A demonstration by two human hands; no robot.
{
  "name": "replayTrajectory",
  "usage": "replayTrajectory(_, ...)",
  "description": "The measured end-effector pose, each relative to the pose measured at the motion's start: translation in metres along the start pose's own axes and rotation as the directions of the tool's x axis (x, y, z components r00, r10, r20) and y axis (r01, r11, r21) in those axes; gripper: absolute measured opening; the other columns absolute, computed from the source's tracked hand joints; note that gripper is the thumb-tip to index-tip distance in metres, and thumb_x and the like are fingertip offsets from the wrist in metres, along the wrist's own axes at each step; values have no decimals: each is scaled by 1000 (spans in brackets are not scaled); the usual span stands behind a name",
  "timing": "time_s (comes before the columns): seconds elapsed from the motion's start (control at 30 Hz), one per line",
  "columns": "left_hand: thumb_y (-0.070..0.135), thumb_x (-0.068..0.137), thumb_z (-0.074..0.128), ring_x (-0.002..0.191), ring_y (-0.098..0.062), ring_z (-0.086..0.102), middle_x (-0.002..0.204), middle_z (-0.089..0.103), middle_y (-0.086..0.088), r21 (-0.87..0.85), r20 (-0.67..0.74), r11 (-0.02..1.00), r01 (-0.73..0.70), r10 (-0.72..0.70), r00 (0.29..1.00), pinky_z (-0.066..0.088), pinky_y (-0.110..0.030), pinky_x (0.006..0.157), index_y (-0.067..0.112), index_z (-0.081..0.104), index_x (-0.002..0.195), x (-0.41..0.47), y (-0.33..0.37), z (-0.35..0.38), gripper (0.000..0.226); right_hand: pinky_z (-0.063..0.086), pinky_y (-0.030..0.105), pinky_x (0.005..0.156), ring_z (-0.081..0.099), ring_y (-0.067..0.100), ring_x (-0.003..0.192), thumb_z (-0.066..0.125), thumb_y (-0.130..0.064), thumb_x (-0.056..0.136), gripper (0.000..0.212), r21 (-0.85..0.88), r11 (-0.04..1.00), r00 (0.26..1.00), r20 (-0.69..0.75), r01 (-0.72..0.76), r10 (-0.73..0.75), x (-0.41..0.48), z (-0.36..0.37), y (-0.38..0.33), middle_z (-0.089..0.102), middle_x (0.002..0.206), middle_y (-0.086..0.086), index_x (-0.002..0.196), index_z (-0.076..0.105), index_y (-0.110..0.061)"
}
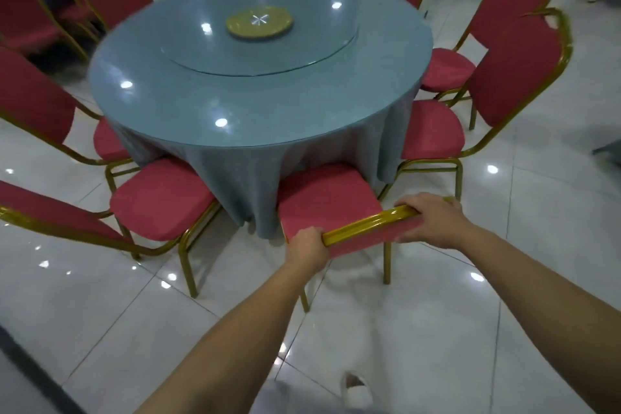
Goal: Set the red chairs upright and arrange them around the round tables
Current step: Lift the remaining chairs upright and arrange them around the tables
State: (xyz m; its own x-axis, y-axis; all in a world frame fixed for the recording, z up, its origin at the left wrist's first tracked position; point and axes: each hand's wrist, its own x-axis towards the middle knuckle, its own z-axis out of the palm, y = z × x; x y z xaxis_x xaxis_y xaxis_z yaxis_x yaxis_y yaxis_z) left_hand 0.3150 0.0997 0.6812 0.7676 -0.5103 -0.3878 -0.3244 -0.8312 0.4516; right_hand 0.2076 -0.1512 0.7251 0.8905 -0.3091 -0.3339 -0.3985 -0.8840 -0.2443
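Red chair [329, 198] upright at round table [201, 104]; left grip [307, 247], right grip [433, 220] clasp its gold rail [363, 223]; glossy tile floor [437, 329].

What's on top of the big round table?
The round table wears a blue cloth. On top sits a round glass turntable with a yellow disc at its middle. The hanging cloth hides the table's legs.

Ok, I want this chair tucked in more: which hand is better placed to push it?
Probably the left hand: it grips the rail with its forearm pointing at the table; the right hand reaches from the side.
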Motion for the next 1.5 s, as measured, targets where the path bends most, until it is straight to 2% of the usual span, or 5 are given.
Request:
replayTrajectory(0.13,10,83,57,80,-21,65,79,66,1,53,45,999,4,-7,999,57,-37,70,23,62,75,-21,-13,-3,16,33,42,89,57,19,103,70,-32,80,15,92,992,992,-79,-92,99,-7,12,17,62,93,-12,90,61,-39)
replayTrajectory(0.5,10,87,58,81,-4,61,96,71,14,75,62,992,104,-108,992,47,-16,69,41,68,120,-113,-105,-1,46,54,36,75,60,14,84,70,-27,86,21,209,955,970,77,211,-231,-45,79,-11,64,89,-12,100,74,-44)
replayTrajectory(0.83,10,89,57,73,-8,62,74,66,10,-26,-12,987,161,-162,987,50,-26,63,35,68,82,-30,-110,-58,28,54,44,80,59,19,86,75,-23,81,23,191,981,996,81,26,-42,46,49,-54,62,81,-10,67,64,-38)
replayTrajectory(1.17,24,88,67,85,-14,65,89,68,2,-11,188,1000,29,-27,982,57,-39,83,29,65,91,3,-84,-61,7,49,46,85,56,18,92,66,-25,90,16,113,976,982,20,-187,186,66,28,-32,61,88,-11,86,66,-40)
replayTrajectory(1.5,91,56,63,109,-2,55,120,59,21,-173,539,982,70,35,842,43,-24,88,46,59,121,40,4,-84,80,43,30,95,48,22,128,79,-17,81,71,607,750,965,176,-261,193,63,15,32,49,144,1,142,48,-35)
